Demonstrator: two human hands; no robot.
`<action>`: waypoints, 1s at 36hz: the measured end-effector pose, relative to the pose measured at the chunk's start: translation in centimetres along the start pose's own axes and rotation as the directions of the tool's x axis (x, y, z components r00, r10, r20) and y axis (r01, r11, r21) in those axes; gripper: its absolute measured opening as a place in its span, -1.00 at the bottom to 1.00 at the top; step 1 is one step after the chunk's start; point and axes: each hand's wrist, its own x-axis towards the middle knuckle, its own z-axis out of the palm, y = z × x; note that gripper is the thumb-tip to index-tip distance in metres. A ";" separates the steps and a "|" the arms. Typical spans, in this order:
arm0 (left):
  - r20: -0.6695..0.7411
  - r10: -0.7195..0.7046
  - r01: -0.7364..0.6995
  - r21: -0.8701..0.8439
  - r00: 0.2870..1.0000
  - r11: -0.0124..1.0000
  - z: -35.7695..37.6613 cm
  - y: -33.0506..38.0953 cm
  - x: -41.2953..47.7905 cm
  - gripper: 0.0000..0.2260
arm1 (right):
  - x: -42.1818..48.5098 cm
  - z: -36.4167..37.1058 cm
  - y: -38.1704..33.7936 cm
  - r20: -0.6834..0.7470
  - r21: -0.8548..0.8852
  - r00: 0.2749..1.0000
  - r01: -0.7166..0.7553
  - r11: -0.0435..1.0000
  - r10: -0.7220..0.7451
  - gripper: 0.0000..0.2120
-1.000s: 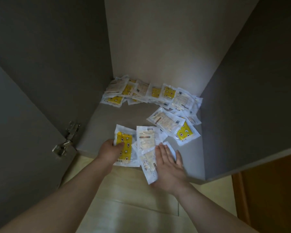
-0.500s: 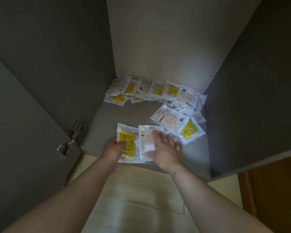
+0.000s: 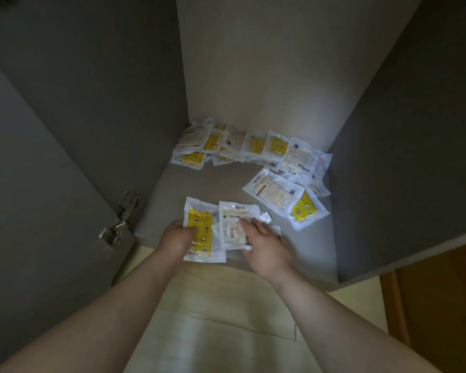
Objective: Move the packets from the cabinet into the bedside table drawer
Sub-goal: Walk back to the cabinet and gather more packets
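Barely begun — left hand [image 3: 176,236] pinches a yellow-printed plastic packet [image 3: 201,227], right hand [image 3: 267,244] lies flat on a white-printed plastic packet [image 3: 233,219]; many others wait in the cabinet.

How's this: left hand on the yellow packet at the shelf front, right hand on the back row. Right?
One error: head view shows the right hand on the white packets beside the yellow packet, not the back row. Left hand is correct.

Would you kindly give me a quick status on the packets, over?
Left grip holds yellow packet. Right grip rests flat on white packet. Other packets lie further back on shelf. Nothing in the way.
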 end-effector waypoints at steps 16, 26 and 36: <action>-0.117 0.130 -0.151 -0.201 0.985 0.968 -0.1 3.6 -1.8 -0.87 | -0.2 -2.0 1.2 -0.049 0.979 0.839 -0.069 0.194 0.542 -0.83; 0.025 0.018 -0.016 -0.107 1.000 0.994 2.2 4.0 -1.3 -0.91 | 0.5 -3.3 0.4 0.125 0.991 0.855 -0.081 -0.108 0.504 -0.55; 0.283 0.038 0.069 -0.358 0.958 0.931 2.3 3.9 -1.4 -0.67 | 0.8 -2.9 -0.4 0.079 0.984 0.927 -0.131 0.119 0.366 -0.46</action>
